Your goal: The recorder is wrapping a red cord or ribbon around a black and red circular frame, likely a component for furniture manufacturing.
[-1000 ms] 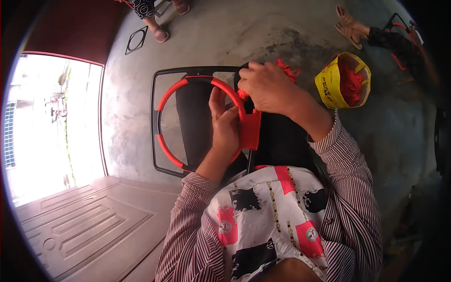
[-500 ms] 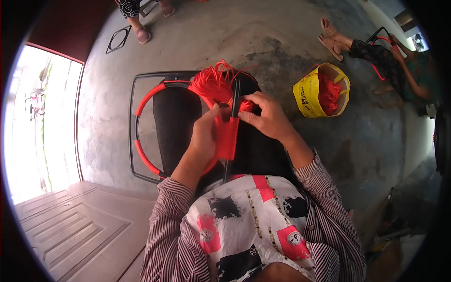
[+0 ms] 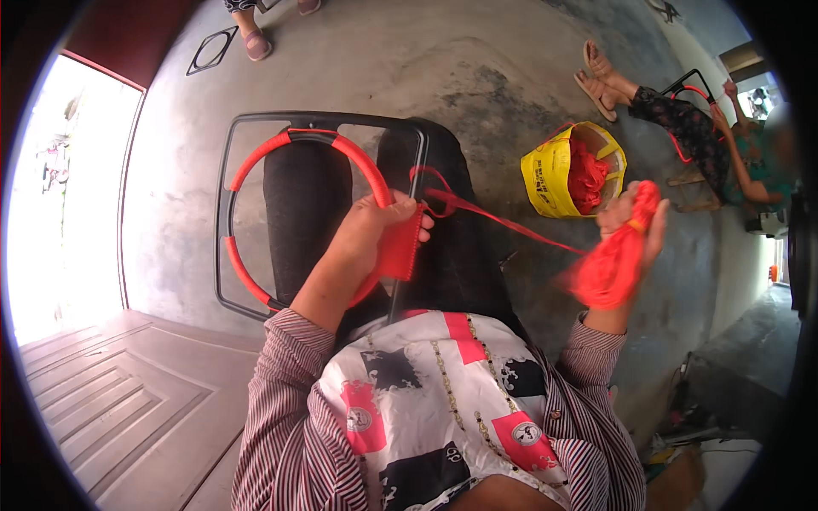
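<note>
Red cord (image 3: 503,221) (taut) between hands

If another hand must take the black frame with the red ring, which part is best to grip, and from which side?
Probably the bare left bar of the black frame, approached from the left. It is straight, thin and uncovered, while the left hand already holds the red ring on the right.
</note>
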Action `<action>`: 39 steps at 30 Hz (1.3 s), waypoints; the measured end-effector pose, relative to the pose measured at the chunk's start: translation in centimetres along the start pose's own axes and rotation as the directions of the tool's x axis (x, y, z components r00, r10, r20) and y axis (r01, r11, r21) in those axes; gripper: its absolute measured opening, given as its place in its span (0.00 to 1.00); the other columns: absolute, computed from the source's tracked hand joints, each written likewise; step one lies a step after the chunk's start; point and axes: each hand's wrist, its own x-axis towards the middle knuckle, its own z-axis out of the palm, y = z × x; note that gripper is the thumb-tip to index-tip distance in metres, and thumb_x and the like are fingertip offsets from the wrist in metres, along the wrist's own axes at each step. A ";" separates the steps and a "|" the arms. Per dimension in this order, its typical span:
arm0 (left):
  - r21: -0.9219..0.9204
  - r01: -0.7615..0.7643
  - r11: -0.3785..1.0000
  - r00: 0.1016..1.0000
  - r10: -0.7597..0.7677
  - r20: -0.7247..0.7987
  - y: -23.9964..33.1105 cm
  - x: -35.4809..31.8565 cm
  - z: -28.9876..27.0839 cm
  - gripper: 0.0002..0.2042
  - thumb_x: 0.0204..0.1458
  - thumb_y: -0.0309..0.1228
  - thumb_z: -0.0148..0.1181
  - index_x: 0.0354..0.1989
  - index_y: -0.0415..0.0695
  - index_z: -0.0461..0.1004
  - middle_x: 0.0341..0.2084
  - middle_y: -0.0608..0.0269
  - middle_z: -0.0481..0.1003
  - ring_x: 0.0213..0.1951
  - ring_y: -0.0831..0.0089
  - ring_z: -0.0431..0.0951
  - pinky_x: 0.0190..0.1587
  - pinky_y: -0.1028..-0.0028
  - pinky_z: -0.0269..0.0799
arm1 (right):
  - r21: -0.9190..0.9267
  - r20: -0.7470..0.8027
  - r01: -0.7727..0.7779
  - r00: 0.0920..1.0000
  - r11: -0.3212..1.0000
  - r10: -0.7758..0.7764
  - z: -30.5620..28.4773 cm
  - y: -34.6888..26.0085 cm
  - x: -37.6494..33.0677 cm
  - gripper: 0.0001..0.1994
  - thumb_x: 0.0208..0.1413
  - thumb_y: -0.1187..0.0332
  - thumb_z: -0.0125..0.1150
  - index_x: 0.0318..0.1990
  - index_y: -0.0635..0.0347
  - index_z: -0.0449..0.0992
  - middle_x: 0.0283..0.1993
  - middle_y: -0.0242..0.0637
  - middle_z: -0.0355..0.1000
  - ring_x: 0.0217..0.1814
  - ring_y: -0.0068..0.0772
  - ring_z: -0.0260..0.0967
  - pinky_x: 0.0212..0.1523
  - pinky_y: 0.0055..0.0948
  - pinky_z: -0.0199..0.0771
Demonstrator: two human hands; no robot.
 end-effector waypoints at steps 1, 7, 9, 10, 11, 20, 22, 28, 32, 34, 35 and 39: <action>-0.003 0.003 1.000 1.000 -0.003 0.005 0.1 -0.1 0.2 0.06 0.54 0.27 0.61 0.35 0.40 0.70 0.29 0.50 0.78 0.28 0.64 0.80 0.34 0.69 0.77 | 0.014 -0.068 0.107 0.992 0.994 -0.106 0.0 -0.5 0.4 0.21 0.59 0.54 0.57 0.50 0.61 0.70 0.38 0.40 0.73 0.34 0.31 0.71 0.36 0.30 0.72; 0.017 0.024 1.000 1.000 -0.024 -0.010 0.3 0.0 0.4 0.06 0.54 0.27 0.60 0.36 0.40 0.70 0.28 0.49 0.78 0.27 0.64 0.80 0.33 0.69 0.77 | -0.454 -0.297 -0.185 0.954 0.872 0.048 6.6 8.0 2.0 0.11 0.58 0.69 0.58 0.46 0.62 0.69 0.39 0.35 0.73 0.28 0.22 0.70 0.29 0.23 0.71; 0.002 -0.001 1.000 1.000 0.001 0.006 0.2 -0.2 0.4 0.06 0.55 0.28 0.60 0.36 0.40 0.70 0.28 0.50 0.78 0.27 0.64 0.79 0.33 0.70 0.77 | -0.535 -0.262 -0.217 0.961 0.817 0.084 8.1 13.2 3.0 0.09 0.54 0.75 0.58 0.43 0.62 0.70 0.31 0.33 0.73 0.24 0.21 0.68 0.27 0.21 0.71; 0.007 0.002 1.000 1.000 -0.002 0.005 -0.1 0.1 0.2 0.06 0.55 0.28 0.60 0.36 0.40 0.70 0.28 0.50 0.78 0.27 0.64 0.79 0.33 0.70 0.77 | -0.531 -0.265 -0.217 0.961 0.820 0.083 8.2 13.2 3.0 0.09 0.54 0.75 0.58 0.43 0.62 0.70 0.31 0.33 0.73 0.24 0.21 0.68 0.27 0.21 0.71; -0.001 0.000 1.000 1.000 0.000 0.017 -0.5 0.3 0.0 0.06 0.55 0.28 0.59 0.36 0.40 0.71 0.28 0.50 0.78 0.26 0.64 0.79 0.33 0.71 0.77 | -0.635 -0.223 -0.245 0.966 0.733 0.129 8.5 13.0 2.9 0.10 0.53 0.77 0.58 0.43 0.63 0.69 0.29 0.32 0.72 0.23 0.19 0.67 0.26 0.19 0.69; -0.027 -0.009 1.000 1.000 0.008 -0.028 0.2 1.2 -0.6 0.06 0.55 0.29 0.57 0.34 0.40 0.71 0.24 0.52 0.76 0.24 0.65 0.77 0.30 0.71 0.76 | -0.606 -0.003 -0.272 0.940 0.747 0.340 9.7 10.2 -0.3 0.10 0.51 0.77 0.57 0.41 0.62 0.69 0.25 0.28 0.66 0.20 0.15 0.62 0.22 0.16 0.61; -0.049 -0.034 0.998 0.999 0.034 -0.003 0.8 1.5 0.1 0.05 0.54 0.28 0.57 0.34 0.40 0.70 0.23 0.52 0.76 0.24 0.64 0.77 0.29 0.71 0.76 | -0.462 -0.130 -0.289 0.957 0.838 0.259 6.2 8.5 0.5 0.10 0.51 0.75 0.58 0.42 0.61 0.69 0.26 0.30 0.68 0.20 0.17 0.63 0.21 0.17 0.62; -0.048 -0.013 0.999 0.999 0.015 0.052 0.7 0.9 -0.2 0.04 0.53 0.28 0.55 0.29 0.44 0.67 0.21 0.52 0.73 0.23 0.62 0.77 0.27 0.66 0.75 | -0.001 -0.720 0.045 0.693 0.999 -0.032 -1.2 3.7 0.6 0.12 0.53 0.73 0.56 0.45 0.63 0.71 0.37 0.42 0.74 0.32 0.34 0.72 0.36 0.31 0.77; 0.028 0.024 0.999 0.997 -0.026 0.079 -0.6 1.9 -2.8 0.04 0.54 0.28 0.55 0.31 0.42 0.68 0.24 0.49 0.75 0.26 0.58 0.78 0.32 0.62 0.77 | 0.203 -0.385 -0.146 0.897 0.968 0.217 -1.5 6.7 0.3 0.20 0.41 0.79 0.53 0.47 0.68 0.72 0.42 0.46 0.73 0.40 0.40 0.73 0.48 0.39 0.74; 0.017 0.040 0.999 0.994 -0.041 0.097 0.3 1.4 -2.3 0.04 0.55 0.27 0.56 0.31 0.42 0.68 0.25 0.49 0.76 0.26 0.58 0.78 0.32 0.63 0.78 | 0.004 -0.185 -0.194 0.964 0.981 0.191 2.8 5.9 2.2 0.22 0.48 0.76 0.57 0.55 0.64 0.68 0.43 0.44 0.74 0.41 0.37 0.72 0.48 0.38 0.73; -0.009 0.032 0.999 0.990 -0.030 0.135 0.7 1.1 -2.6 0.04 0.55 0.27 0.56 0.31 0.42 0.69 0.25 0.49 0.76 0.26 0.58 0.78 0.32 0.63 0.78 | -0.082 -0.147 -0.133 0.982 0.988 0.120 4.9 5.1 3.3 0.22 0.51 0.73 0.59 0.56 0.63 0.68 0.42 0.43 0.74 0.43 0.36 0.72 0.48 0.38 0.73; -0.116 -0.031 0.993 0.984 0.051 0.173 0.9 1.0 -2.8 0.04 0.54 0.28 0.57 0.31 0.43 0.68 0.25 0.49 0.76 0.26 0.59 0.78 0.31 0.64 0.77 | -0.238 0.062 0.066 0.997 0.969 -0.053 13.0 -0.6 9.7 0.20 0.61 0.59 0.56 0.56 0.59 0.67 0.38 0.40 0.74 0.36 0.31 0.73 0.38 0.34 0.76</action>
